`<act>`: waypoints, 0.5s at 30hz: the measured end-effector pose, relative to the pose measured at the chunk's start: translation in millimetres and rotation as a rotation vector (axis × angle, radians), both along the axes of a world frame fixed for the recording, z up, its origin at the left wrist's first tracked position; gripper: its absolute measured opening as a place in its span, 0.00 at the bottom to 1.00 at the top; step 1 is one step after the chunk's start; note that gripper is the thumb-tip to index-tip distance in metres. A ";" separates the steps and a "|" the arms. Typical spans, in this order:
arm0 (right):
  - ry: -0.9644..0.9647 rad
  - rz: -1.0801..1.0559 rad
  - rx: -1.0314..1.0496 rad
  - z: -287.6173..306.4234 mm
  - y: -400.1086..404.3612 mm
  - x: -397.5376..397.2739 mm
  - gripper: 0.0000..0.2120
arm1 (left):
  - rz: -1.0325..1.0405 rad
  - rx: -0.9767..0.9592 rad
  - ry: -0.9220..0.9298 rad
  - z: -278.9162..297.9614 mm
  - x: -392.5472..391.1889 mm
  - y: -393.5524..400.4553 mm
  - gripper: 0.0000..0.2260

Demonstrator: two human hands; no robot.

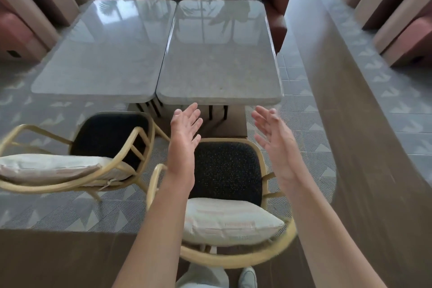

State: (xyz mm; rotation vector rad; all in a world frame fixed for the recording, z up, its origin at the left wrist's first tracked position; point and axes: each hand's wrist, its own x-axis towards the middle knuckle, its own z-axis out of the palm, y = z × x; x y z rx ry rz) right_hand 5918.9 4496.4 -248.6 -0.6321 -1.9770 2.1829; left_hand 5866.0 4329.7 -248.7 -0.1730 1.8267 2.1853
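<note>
While the fingers [189, 113] of both hands stretch straight, holding nothing, the left hand [183, 135] and right hand [278, 145] hover palms inward above the chair [226, 168] — which stands just short of the near bench [219, 65].

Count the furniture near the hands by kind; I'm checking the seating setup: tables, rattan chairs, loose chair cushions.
Tables: 2, left table and right table
Rattan chairs: 2, left chair and near chair
Chair cushions: 2, left cushion and near cushion
Total: 6
</note>
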 end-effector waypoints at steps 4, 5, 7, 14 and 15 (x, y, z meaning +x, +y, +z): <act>-0.039 -0.023 -0.043 -10.7 -12.7 -42.9 0.21 | -0.056 -0.031 -0.035 -12.5 -45.7 4.7 0.24; -0.044 -0.029 -0.052 -12.9 -15.2 -50.9 0.21 | -0.060 -0.038 -0.035 -14.9 -54.4 5.7 0.25; -0.056 -0.038 -0.065 -19.1 -19.1 -66.0 0.21 | -0.081 -0.048 -0.037 -20.7 -70.6 8.0 0.26; -0.077 -0.039 -0.066 -19.1 -26.0 -79.0 0.21 | -0.075 -0.042 -0.041 -23.7 -83.5 2.4 0.25; -0.073 -0.033 -0.061 -16.6 -26.2 -77.1 0.22 | -0.066 -0.043 -0.040 -21.1 -80.2 0.8 0.25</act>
